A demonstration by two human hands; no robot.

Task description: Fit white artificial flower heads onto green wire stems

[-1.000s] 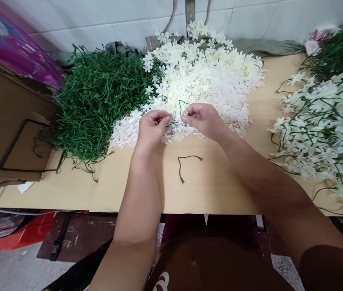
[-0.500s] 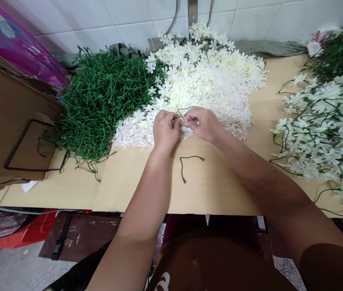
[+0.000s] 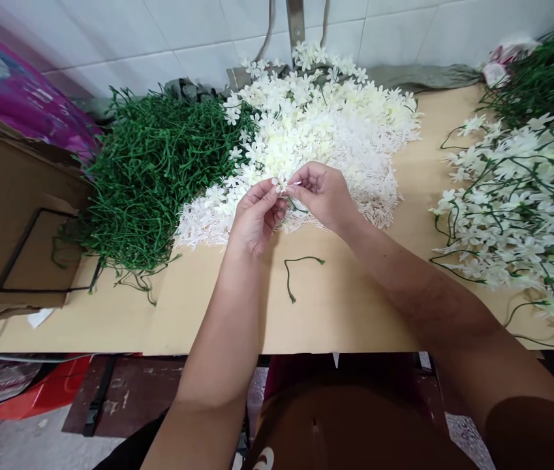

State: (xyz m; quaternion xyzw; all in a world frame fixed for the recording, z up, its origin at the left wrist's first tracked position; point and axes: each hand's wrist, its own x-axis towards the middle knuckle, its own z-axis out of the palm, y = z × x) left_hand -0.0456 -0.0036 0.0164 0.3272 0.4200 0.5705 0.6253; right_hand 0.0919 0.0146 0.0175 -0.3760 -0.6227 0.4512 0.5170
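Between thumb and fingers, my left hand (image 3: 260, 212) pinches a small white artificial flower (image 3: 279, 185). My right hand (image 3: 323, 196) meets it there, its thumb and forefinger closed at the same flower. A green artificial stem (image 3: 297, 207) shows just below the right fingertips; how it joins the flower is hidden. Both hands are over the front edge of a heap of white artificial flowers (image 3: 301, 140). One loose, bent green stem (image 3: 288, 277) lies on the table nearer to me.
To the left is a big pile of green stems (image 3: 159, 170) beside a cardboard box (image 3: 17, 196) and a black wire frame (image 3: 22, 248). On the right lie flowers on stems (image 3: 526, 209), with more green stems (image 3: 551, 72) behind. A tiled wall (image 3: 208, 26) backs the table (image 3: 208, 307).
My left hand has turned so its palm shows more, and the white flower now shows at the fingertips. The stem by my right hand has swung below the fingers. The view has shifted slightly.
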